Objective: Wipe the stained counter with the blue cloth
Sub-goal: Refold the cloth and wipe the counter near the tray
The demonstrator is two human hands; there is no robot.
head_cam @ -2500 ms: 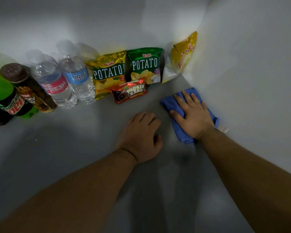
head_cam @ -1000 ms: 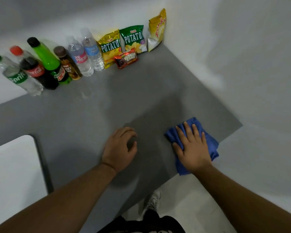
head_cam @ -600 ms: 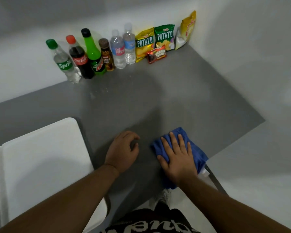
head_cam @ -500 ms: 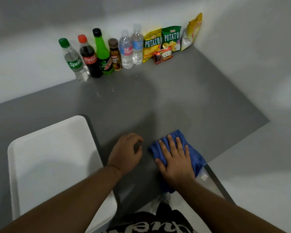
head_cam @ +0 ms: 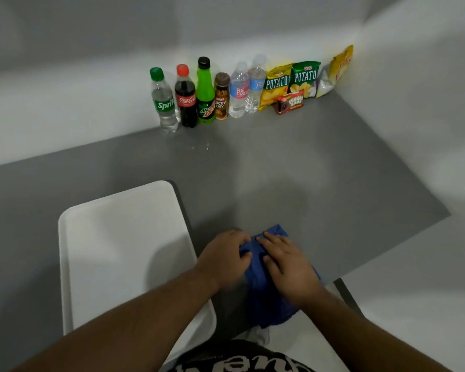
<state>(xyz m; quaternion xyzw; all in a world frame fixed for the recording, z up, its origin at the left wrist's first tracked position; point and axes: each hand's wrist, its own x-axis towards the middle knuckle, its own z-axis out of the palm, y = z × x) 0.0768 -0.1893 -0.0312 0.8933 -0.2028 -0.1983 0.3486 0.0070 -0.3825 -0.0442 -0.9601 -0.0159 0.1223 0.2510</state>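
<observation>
Grey table (head_cam: 293, 170) set in a white-walled corner; dim light, shadows over the middle. Left to right: white tray (head_cam: 118, 251) at the near left edge; along the back wall a row of bottles (head_cam: 188, 98), then chip bags (head_cam: 290, 81) into the corner; small wet specks (head_cam: 202, 147) in front of the bottles, looks like the stain.

Cloth (head_cam: 266, 291) sits at the near table edge, just right of the tray, part of it hanging over the edge. Left hand (head_cam: 223, 256) at the cloth's left side, grip curled, thumb and fingertips touching the fabric; can't tell if it's actually pinching. Right hand (head_cam: 287, 264) flat on top, grip open, palm pressing the cloth down; not grasping.

Step, as I read it: between wipe passes, both hands bunching or refolding the cloth at the edge; specks near the bottles not yet reached.

Next move needs: cloth gathered flat under the right palm; push forward-left toward the specks; stop short of the bottles, easy to tip.
</observation>
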